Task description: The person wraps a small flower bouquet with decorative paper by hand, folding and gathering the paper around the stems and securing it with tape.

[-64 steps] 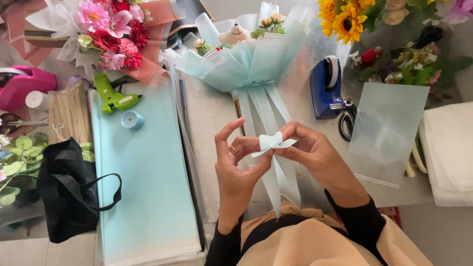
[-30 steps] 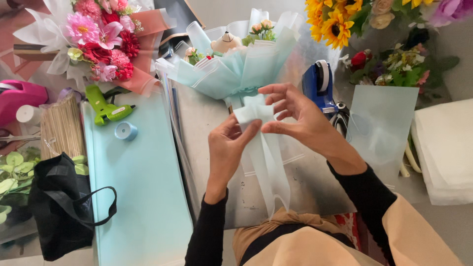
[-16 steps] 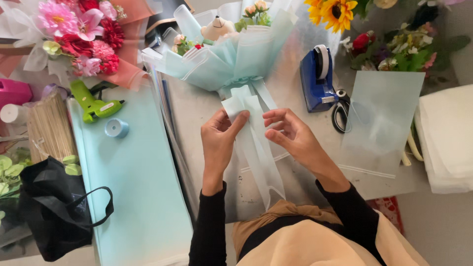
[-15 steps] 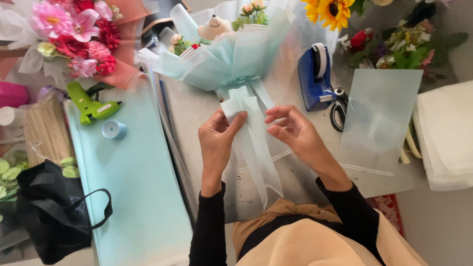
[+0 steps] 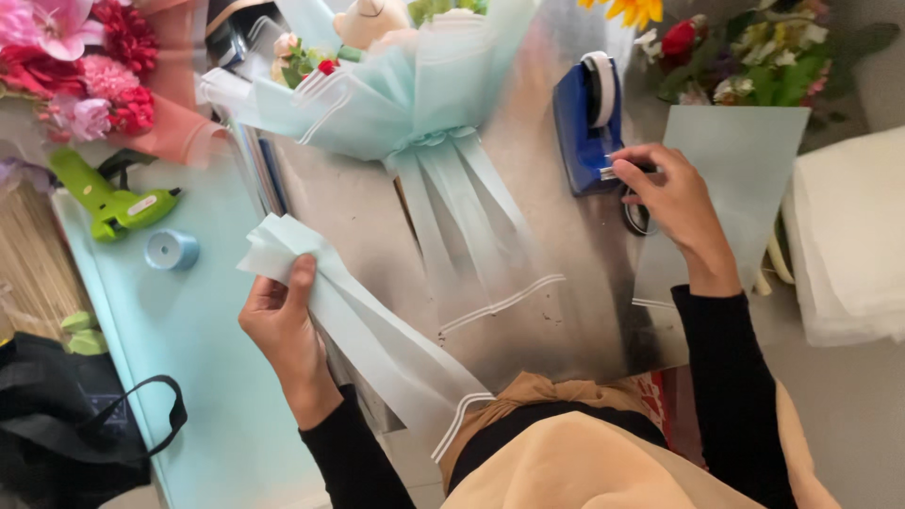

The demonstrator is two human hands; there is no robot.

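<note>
My left hand (image 5: 281, 319) grips a folded pale mint strip of wrapping paper (image 5: 358, 325) with a white edge, held out to the left over the table. Its tails hang down toward my lap. My right hand (image 5: 667, 196) reaches to the right and touches the front of a blue tape dispenser (image 5: 586, 123), fingers pinched at its cutter. A bouquet in mint wrapping (image 5: 415, 94) lies on the metal table (image 5: 528, 254) between both hands, its tied stem and ribbons pointing at me.
A green glue gun (image 5: 108, 196) and a small roll of blue ribbon (image 5: 171, 250) lie on mint sheets at left. Pink and red flowers (image 5: 75, 66) sit far left, a black bag (image 5: 66, 424) near left. Scissors (image 5: 639, 215) and white paper (image 5: 848, 236) lie at right.
Both hands were together on the mint strip at the bouquet's stem. Now the left hand has carried the strip off to the left, and the right hand has gone right to the tape dispenser.
</note>
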